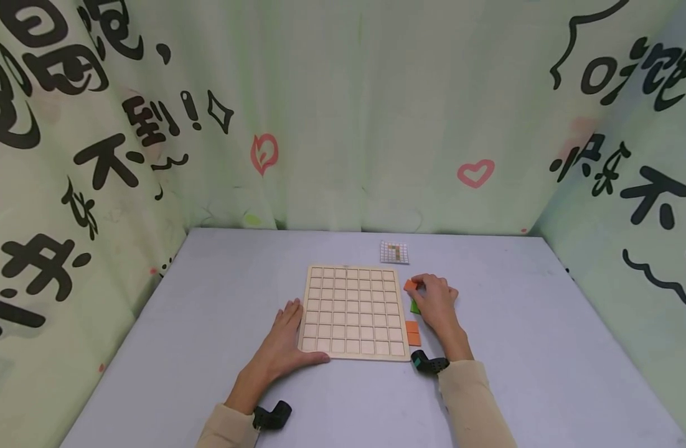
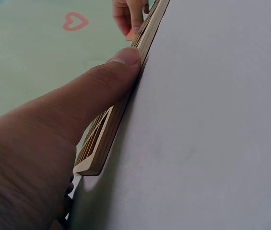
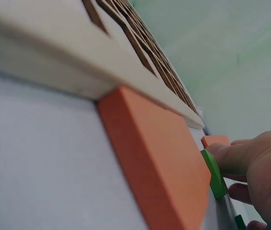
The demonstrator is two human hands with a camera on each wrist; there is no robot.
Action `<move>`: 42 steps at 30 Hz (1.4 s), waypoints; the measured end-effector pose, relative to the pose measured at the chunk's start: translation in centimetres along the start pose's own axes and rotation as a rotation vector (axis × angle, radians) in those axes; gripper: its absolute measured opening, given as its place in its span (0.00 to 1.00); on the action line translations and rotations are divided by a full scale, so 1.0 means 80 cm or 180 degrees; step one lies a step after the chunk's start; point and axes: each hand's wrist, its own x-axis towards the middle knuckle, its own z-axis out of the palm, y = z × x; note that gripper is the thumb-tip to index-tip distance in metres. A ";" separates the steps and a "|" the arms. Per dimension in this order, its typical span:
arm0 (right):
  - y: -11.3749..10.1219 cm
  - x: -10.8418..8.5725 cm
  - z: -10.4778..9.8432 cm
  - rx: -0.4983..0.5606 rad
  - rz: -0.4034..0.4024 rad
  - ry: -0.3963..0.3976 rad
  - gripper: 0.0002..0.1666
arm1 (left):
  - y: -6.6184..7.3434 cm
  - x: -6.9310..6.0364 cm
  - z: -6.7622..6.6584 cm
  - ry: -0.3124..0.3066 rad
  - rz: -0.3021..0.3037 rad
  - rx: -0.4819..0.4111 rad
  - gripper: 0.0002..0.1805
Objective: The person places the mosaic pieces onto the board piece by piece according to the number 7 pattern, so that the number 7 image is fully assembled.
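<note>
A wooden grid board (image 1: 354, 358) lies flat on the table with bare square cells. My left hand (image 1: 284, 345) rests at its near left corner, the fingers along the left side and the thumb (image 2: 111, 76) against the front edge. Beyond the board's right side, my right hand (image 1: 437, 303) pinches an orange block (image 1: 409, 285) between thumb and fingertips. A green block (image 3: 214, 175) lies just under that hand, partly hidden by it. Closer to me, orange pieces (image 1: 413, 334) lie against the board's right edge; one looms large in the right wrist view.
Behind the board lies a small card (image 1: 394, 252) printed with a grid and a coloured shape. The white table (image 1: 180, 311) ends at a printed curtain (image 1: 320, 112) on the back and both sides. Each wrist wears a black camera (image 1: 272, 415).
</note>
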 end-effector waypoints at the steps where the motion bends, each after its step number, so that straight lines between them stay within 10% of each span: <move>1: 0.000 0.000 0.000 0.0007 -0.0002 -0.0009 0.19 | 0.000 0.000 0.000 0.0002 -0.0001 0.0002 0.70; 42: -0.024 0.008 -0.012 0.0582 -0.0108 -0.0091 0.15 | 0.000 -0.001 0.000 0.0023 0.0006 -0.0059 0.71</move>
